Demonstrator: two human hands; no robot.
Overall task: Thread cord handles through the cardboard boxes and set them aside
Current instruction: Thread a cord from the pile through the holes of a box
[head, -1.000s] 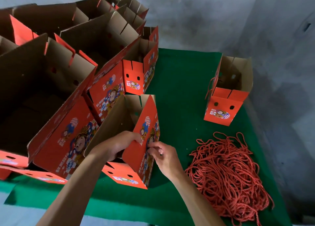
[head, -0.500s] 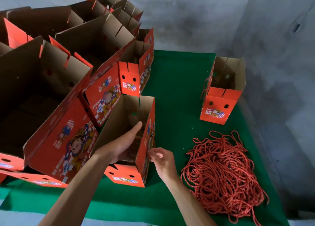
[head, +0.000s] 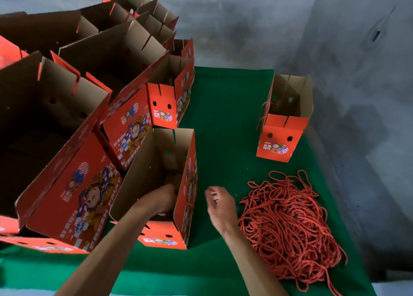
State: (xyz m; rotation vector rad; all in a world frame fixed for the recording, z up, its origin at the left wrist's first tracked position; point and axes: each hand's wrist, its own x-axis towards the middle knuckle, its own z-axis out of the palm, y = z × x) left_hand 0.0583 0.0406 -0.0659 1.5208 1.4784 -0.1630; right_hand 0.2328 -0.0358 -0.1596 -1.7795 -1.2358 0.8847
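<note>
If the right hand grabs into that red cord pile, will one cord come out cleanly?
Probably not. The cord pile is a loose heap of overlapping loops, so neighbours would likely drag along. The strands look limp and should droop from the right hand. It looks light, and the pile may shift on the green cloth.

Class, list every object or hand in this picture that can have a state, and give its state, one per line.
Near box: upright, top open, left hand inside.
Left hand: reaching into the box; grip hidden.
Right hand: loosely curled, holding nothing, blurred.
Cord pile: tangled, loose on the green cloth.
Far box: upright, open, cord at its side.

cord pile (head: 288,226) right of box (head: 143,179)
</note>
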